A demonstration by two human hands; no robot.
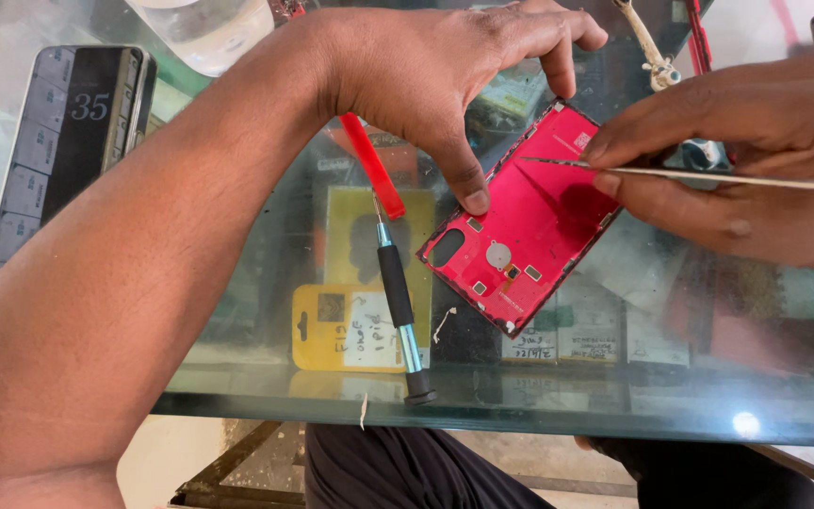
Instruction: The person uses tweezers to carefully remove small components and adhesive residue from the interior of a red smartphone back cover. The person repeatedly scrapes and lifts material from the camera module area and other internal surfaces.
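Glass tabletop [614, 401], near edge first: 1 black-handled screwdriver [398, 306], then 1 red pry tool [372, 165]. Just beyond, 1 red phone back cover [520, 236], left hand [426, 71] pressing its edge with the thumb, right hand [756, 160] pinching thin tweezers [708, 175] over it. 1 phone [68, 141] far left.

Thin tool [708, 175] and phone [68, 141] run off frame.
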